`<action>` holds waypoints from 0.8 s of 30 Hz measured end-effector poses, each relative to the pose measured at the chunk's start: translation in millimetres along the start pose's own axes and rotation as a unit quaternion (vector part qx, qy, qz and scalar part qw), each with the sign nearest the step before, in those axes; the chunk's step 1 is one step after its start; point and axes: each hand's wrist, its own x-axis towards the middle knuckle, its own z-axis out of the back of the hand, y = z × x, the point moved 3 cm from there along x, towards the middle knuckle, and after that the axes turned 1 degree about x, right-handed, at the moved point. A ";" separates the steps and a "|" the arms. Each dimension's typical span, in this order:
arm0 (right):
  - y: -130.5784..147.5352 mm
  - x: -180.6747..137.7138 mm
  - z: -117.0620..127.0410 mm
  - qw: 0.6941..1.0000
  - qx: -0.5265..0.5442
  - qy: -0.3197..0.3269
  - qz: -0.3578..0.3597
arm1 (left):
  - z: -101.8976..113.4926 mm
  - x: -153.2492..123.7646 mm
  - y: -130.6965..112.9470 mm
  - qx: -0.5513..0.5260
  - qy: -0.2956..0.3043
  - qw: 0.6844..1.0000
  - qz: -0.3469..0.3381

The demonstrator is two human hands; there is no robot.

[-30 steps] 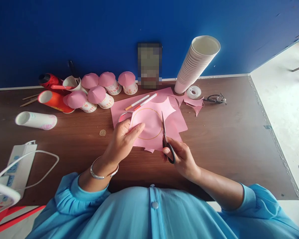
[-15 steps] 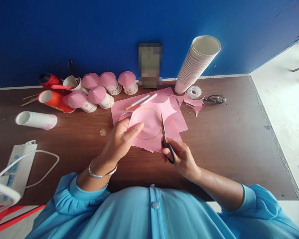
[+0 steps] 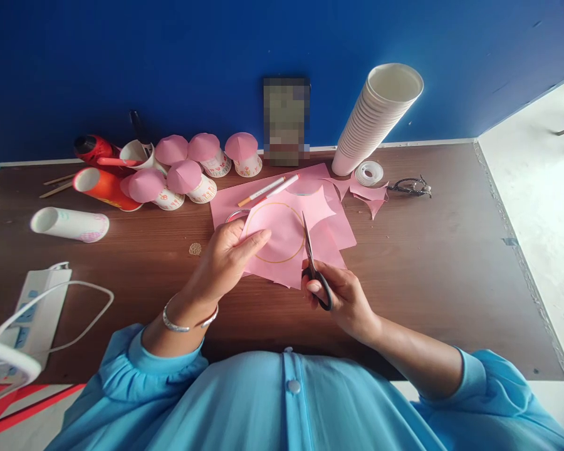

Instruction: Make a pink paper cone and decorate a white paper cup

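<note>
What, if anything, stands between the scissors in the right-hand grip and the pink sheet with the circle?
Nothing visible: the scissors, in the right-hand grip, are at the right edge of the pink sheet. The left-hand grip holds the opposite side, clear of them.

- My left hand (image 3: 230,254): fingertips concealed beneath the pink paper sheet (image 3: 282,232).
- Scissors (image 3: 311,260): handles partly covered by my right hand (image 3: 346,302).
- Round metal-rimmed object (image 3: 235,216): largely covered by the sheet and my left hand; type indeterminate.
- Phone (image 3: 286,119): screen pixelated; content unreadable.
- Thick white loop (image 3: 14,356): cut off at left edge; type indeterminate.
- My blue shirt (image 3: 244,401): cut off at lower edge.
</note>
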 end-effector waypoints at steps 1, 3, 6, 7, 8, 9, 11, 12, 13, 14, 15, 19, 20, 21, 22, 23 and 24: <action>0.0 0.1 -0.1 1.000 0.000 -0.002 -0.002 | -0.1 0.0 -0.2 -0.003 0.002 1.000 0.000; -0.1 0.1 -0.1 1.000 -0.002 -0.005 -0.006 | 0.0 0.3 -1.1 -0.008 0.005 1.000 -0.004; -0.8 -0.5 0.3 1.000 -0.008 -0.003 -0.009 | 1.1 1.2 -1.5 -0.008 0.007 1.000 -0.007; -1.2 -0.8 0.5 1.000 -0.010 -0.001 -0.010 | 1.8 1.6 -1.1 -0.008 0.007 1.000 -0.006; -1.6 -1.0 0.8 1.000 -0.012 -0.001 -0.010 | 2.5 2.0 -0.3 -0.010 0.007 1.000 -0.003; -2.0 -1.3 1.0 1.000 -0.013 -0.001 -0.010 | 3.2 2.3 0.6 -0.014 0.009 1.000 0.000; -2.6 -1.7 1.4 1.000 -0.011 -0.001 -0.014 | 4.2 2.7 2.5 -0.029 0.020 0.999 0.007; -2.8 -1.8 1.3 1.000 -0.010 -0.001 -0.017 | 4.5 2.9 3.1 -0.036 0.026 0.999 0.010; -2.8 -1.9 1.2 1.000 -0.008 -0.001 -0.020 | 4.9 3.0 3.5 -0.041 0.031 0.999 0.012; -2.7 -1.9 1.1 1.000 -0.008 -0.001 -0.022 | 5.2 3.1 3.6 -0.044 0.033 0.998 0.014; -2.5 -1.8 0.9 1.000 -0.009 0.000 -0.023 | 5.7 3.2 3.4 -0.044 0.034 0.998 0.014; -1.7 -1.6 0.5 1.000 -0.012 0.001 -0.022 | 6.3 3.4 1.3 -0.045 0.040 0.998 0.010; -1.7 -1.7 0.5 1.000 -0.011 0.001 -0.024 | 6.4 3.5 0.9 -0.045 0.041 0.998 0.009; -1.8 -1.8 0.5 1.000 -0.009 0.001 -0.026 | 6.5 3.6 0.7 -0.045 0.042 0.998 0.009; -1.9 -1.8 0.5 1.000 -0.008 0.001 -0.027 | 6.7 3.7 0.7 -0.044 0.042 0.998 0.010; -1.9 -1.9 0.5 1.000 -0.008 0.002 -0.027 | 6.8 3.8 0.9 -0.041 0.041 0.998 0.012; -1.9 -2.0 0.4 1.000 -0.007 0.002 -0.026 | 6.9 4.0 1.2 -0.039 0.041 0.998 0.013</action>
